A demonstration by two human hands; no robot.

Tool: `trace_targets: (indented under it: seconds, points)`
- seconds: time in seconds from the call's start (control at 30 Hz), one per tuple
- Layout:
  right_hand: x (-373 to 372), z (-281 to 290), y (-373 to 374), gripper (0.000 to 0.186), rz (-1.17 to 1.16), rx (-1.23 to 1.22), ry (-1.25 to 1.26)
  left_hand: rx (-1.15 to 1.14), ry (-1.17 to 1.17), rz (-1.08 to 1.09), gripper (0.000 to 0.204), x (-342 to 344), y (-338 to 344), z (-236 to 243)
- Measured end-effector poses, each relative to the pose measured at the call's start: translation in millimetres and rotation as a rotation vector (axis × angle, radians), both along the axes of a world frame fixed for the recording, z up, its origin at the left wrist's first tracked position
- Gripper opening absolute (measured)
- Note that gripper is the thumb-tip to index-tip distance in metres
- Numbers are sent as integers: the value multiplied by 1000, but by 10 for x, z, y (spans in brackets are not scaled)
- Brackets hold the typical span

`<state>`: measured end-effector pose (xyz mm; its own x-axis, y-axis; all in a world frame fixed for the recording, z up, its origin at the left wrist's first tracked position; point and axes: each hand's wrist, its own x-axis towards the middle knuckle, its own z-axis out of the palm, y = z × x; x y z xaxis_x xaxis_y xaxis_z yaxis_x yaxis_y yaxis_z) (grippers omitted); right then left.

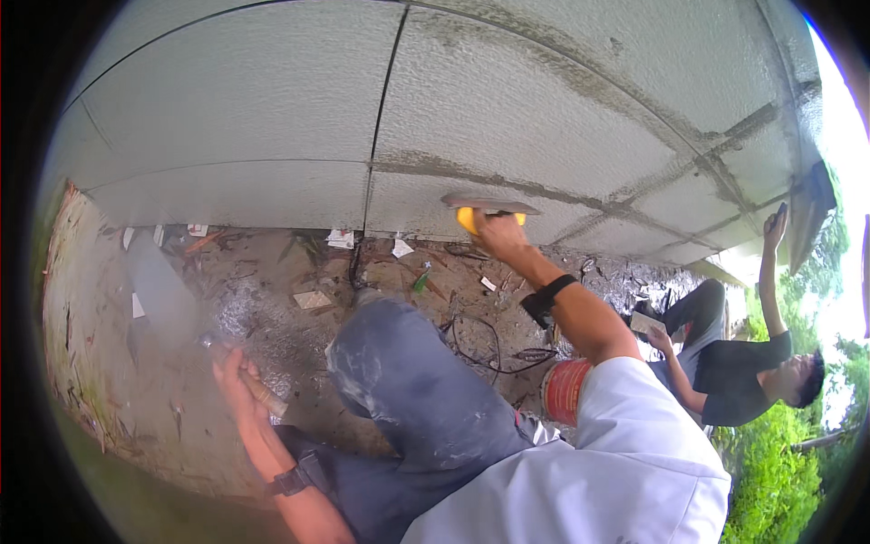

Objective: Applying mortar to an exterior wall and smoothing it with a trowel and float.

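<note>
Grey and blurred, the blade of a trowel (166, 288) slants over the ground (136, 390) near the ground's left edge, beside a small white scrap (138, 306). Its wooden handle (271, 400) passes through the left hand (237, 385), whose grip is wrapped round it; a dark band (292, 481) circles that wrist. Farther right, pale chips (341, 238) lie along the ground's edge at the foot of the wall (517, 100), which is faced with large light-grey tiles. Dusty dark trousers (390, 363) cover a bent knee, and a green leaf (421, 279) lies past it. On the wall's bottom row, just below a dark smeared joint (507, 181), the right hand (498, 236) has a float (489, 203); the grip is closed on its yellow handle (467, 220). The thin plate shows nearly edge-on; whether its whole face touches the tile I cannot tell. A black cable (497, 349) loops on the ground, then comes a red bucket (564, 392), partly hidden by a white sleeve (652, 408). Near the ground's right end, a co-worker (739, 376) in a dark shirt raises one hand (776, 225) and holds a pale flat piece (645, 324) in the other.
</note>
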<state>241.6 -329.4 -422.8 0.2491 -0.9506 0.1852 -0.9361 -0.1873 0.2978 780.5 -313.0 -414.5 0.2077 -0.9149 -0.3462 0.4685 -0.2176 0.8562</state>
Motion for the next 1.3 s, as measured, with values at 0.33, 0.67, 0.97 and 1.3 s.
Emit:
trace_targets:
  seconds: [0.33, 0.67, 0.97, 1.3]
  points:
    - [-579, 518, 176, 62, -370, 35, -159, 4, 30, 74, 21, -35, -160, -21]
    - [198, 911, 408, 54, -22, -2, -387, 49, -103, -139, 27, -234, -145, -17]
    - [2192, 1821, -1065, 40, 469, 562, -1547, 160, -129, -556, 27, -521, -32, 36]
    - [2155, 1119, -1230, 40, 83, 1144, -1468, 203, 5, -586, 21, -574, 39, 75]
